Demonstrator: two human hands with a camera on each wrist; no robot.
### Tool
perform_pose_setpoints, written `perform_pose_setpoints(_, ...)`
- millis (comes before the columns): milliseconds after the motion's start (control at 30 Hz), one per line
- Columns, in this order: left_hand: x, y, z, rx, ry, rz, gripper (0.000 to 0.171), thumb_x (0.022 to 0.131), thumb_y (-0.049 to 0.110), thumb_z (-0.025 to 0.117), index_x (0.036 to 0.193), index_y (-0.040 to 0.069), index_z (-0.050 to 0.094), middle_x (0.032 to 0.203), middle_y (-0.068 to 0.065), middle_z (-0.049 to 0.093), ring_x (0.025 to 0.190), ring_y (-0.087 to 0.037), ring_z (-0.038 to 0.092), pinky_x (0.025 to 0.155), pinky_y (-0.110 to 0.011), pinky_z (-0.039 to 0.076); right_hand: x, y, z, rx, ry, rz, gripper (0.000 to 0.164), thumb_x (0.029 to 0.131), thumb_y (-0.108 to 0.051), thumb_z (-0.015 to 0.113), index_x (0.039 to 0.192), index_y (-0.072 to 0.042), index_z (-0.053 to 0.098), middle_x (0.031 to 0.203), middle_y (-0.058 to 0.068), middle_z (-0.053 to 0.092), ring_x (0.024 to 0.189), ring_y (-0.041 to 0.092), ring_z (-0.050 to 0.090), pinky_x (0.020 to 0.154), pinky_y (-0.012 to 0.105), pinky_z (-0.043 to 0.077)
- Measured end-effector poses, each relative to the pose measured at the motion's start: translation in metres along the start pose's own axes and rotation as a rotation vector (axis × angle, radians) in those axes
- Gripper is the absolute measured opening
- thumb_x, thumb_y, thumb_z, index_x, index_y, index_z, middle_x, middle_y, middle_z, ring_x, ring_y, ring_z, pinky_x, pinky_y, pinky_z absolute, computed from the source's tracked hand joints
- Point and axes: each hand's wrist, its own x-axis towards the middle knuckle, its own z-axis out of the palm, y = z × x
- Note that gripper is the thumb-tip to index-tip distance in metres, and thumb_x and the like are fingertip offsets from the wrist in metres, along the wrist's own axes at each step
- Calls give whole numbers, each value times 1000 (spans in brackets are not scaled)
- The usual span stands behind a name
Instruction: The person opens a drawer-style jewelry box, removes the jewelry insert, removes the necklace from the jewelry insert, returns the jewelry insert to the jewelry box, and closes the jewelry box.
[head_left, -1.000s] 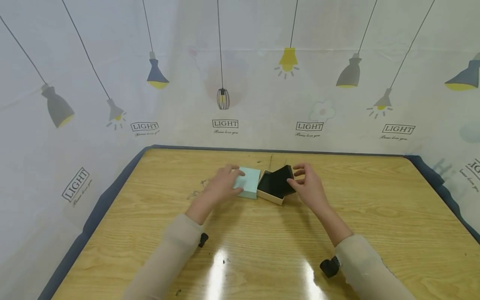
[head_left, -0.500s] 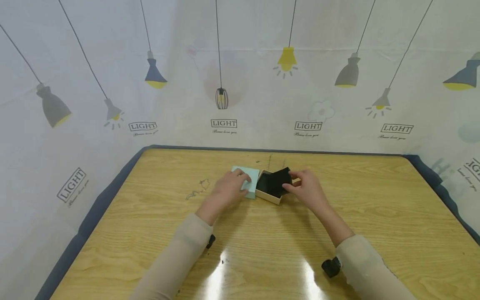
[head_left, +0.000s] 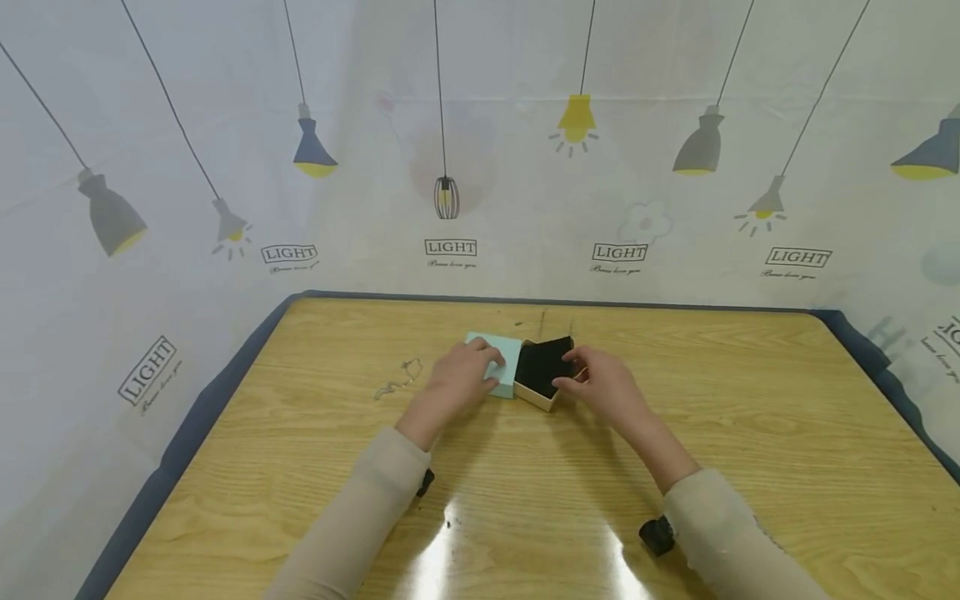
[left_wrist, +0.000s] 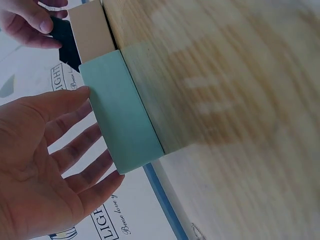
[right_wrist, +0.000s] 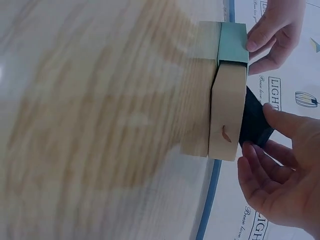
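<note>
A light teal box lid [head_left: 509, 357] lies on the wooden table, side by side with a beige box base [head_left: 534, 397]. My left hand [head_left: 457, 377] rests on the lid with its fingers spread; in the left wrist view the thumb and fingertips touch the upper edge of the lid [left_wrist: 120, 115]. Tilted up out of the base is a black padded insert [right_wrist: 254, 117], its right side raised. My right hand [head_left: 606, 385] pinches that raised side between thumb and fingers. The inside of the base is mostly hidden under the insert.
Left of the lid, a thin silver chain [head_left: 397, 381] lies loose on the table [head_left: 525, 492]. A wall cloth [head_left: 525, 183] printed with lamps hangs close behind the table's far edge.
My left hand has shifted right, farther onto the lid, uncovering the silver chain. The right hand has lowered and moved left, bringing the black insert down toward the base.
</note>
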Motion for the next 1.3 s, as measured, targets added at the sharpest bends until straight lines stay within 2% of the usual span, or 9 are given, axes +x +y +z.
perform_pose_setpoints(100, 1, 0, 0, 5, -3, 0, 30, 97, 31, 66, 126, 23, 65, 136, -1, 58, 122, -23, 55, 98, -36, 54, 1, -1, 2, -32, -15, -18, 46, 90, -31, 75, 124, -3, 65, 99, 10, 70, 90, 24, 65, 79, 41, 56)
perform_pose_setpoints(300, 0, -1, 0, -1, -6, -1, 31, 97, 30, 66, 126, 23, 65, 136, -1, 58, 122, -23, 56, 97, -36, 54, 0, 0, 2, -112, -80, -128, 44, 90, -26, 74, 124, 1, 67, 92, 7, 68, 91, 25, 61, 81, 41, 54)
perform_pose_setpoints(433, -1, 0, -2, -11, -8, -6, 31, 97, 30, 66, 127, 23, 65, 136, -1, 58, 122, -23, 56, 97, -36, 54, -2, 0, 2, -151, -98, -164, 45, 90, -25, 74, 127, -1, 66, 97, 10, 61, 89, 23, 54, 77, 37, 47)
perform_pose_setpoints(533, -2, 0, -3, -10, -9, -7, 31, 97, 30, 66, 127, 23, 65, 136, -1, 58, 121, -23, 56, 97, -35, 54, -3, 1, 2, -213, -99, -201, 46, 88, -28, 76, 127, -4, 68, 99, 9, 55, 88, 22, 45, 76, 34, 38)
perform_pose_setpoints(667, -2, 1, -4, -10, -8, -7, 31, 96, 29, 67, 126, 23, 65, 136, -1, 58, 121, -23, 56, 97, -36, 54, -5, 1, 5, -308, -99, -253, 42, 87, -34, 76, 122, -10, 72, 110, 9, 54, 100, 30, 45, 81, 44, 40)
perform_pose_setpoints(800, -2, 2, -4, -15, -4, -7, 30, 96, 29, 67, 126, 22, 65, 135, -1, 58, 121, -24, 56, 97, -36, 54, -7, -1, 8, -337, -110, -231, 40, 89, -41, 73, 120, -14, 74, 133, 13, 51, 122, 41, 42, 90, 60, 41)
perform_pose_setpoints(967, -2, 3, -4, -23, 3, -12, 30, 96, 29, 67, 125, 22, 66, 135, -1, 58, 121, -24, 56, 96, -36, 54, -6, -1, 9, -329, -92, -171, 39, 87, -45, 73, 115, -17, 74, 152, 21, 40, 135, 49, 37, 104, 69, 36)
perform_pose_setpoints(1167, -1, 4, -4, -23, -1, -17, 30, 96, 28, 68, 125, 22, 66, 135, -1, 58, 122, -24, 56, 99, -36, 53, -3, -2, 7, -307, -127, -168, 38, 88, -42, 74, 113, -14, 73, 148, 25, 47, 133, 47, 47, 105, 63, 43)
perform_pose_setpoints(1300, -1, 3, -3, -22, -8, -18, 31, 96, 29, 68, 126, 22, 66, 135, -1, 58, 123, -24, 55, 101, -36, 52, -2, -2, 6, -297, -150, -181, 36, 87, -39, 75, 112, -13, 74, 148, 25, 47, 133, 46, 47, 108, 58, 43)
